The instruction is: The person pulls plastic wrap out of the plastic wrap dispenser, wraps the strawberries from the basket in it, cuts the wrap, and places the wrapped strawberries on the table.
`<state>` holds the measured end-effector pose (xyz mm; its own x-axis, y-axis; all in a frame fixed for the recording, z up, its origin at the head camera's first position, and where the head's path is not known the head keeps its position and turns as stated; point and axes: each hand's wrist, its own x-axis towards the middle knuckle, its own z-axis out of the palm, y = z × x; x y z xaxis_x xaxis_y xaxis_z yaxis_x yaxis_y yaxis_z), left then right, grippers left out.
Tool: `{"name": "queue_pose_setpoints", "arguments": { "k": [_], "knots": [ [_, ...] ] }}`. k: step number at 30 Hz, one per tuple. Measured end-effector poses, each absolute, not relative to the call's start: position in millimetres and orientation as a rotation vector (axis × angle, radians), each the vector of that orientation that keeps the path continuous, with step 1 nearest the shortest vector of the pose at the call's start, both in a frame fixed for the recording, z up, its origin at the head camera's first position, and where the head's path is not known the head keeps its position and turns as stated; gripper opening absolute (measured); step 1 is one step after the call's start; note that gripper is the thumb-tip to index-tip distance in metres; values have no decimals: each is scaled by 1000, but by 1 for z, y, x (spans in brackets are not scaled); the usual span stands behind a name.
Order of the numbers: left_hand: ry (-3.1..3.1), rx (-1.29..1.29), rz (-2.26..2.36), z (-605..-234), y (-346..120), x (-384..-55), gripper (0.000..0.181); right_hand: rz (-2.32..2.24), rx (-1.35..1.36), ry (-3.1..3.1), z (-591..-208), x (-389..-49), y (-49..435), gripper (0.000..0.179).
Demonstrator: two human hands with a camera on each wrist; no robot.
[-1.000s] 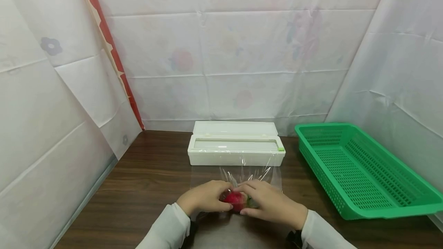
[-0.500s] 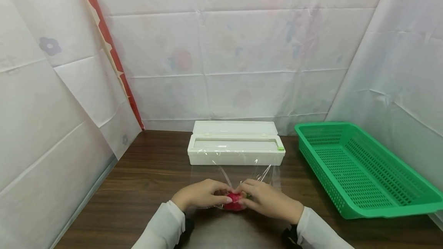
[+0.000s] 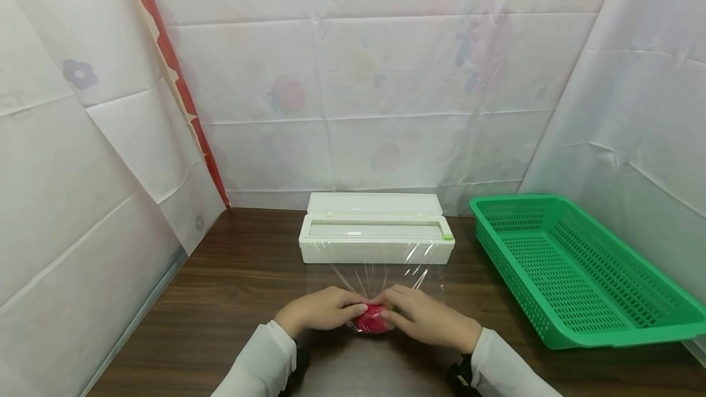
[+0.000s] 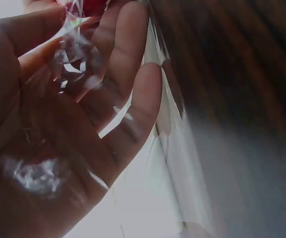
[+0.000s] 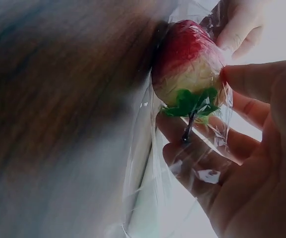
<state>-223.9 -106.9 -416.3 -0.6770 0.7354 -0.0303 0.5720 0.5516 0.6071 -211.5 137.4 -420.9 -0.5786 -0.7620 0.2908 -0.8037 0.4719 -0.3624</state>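
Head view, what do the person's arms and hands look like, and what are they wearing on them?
The left sleeve and right sleeve are both long and white, reaching the wrists. Something black shows by each cuff, too little of it to identify. The left hand and right hand wear no gloves.

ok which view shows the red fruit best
The right wrist view: the red fruit is large there, its green leaves and stem showing through clear film. The head view shows it small, partly covered between left hand and right hand. The left wrist view catches only a part at its top edge.
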Motion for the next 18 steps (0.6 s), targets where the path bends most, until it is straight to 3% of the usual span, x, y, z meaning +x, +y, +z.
{"name": "queue_pose_setpoints", "arguments": {
  "k": [11, 18],
  "knots": [
    [2753, 1321, 901, -396, -99, -219, 15, 846, 1366, -2676, -423, -221, 137, 21],
    [2799, 1410, 703, -392, -90, -210, 13, 824, 1286, -2740, -424, -223, 139, 24]
  ]
}}
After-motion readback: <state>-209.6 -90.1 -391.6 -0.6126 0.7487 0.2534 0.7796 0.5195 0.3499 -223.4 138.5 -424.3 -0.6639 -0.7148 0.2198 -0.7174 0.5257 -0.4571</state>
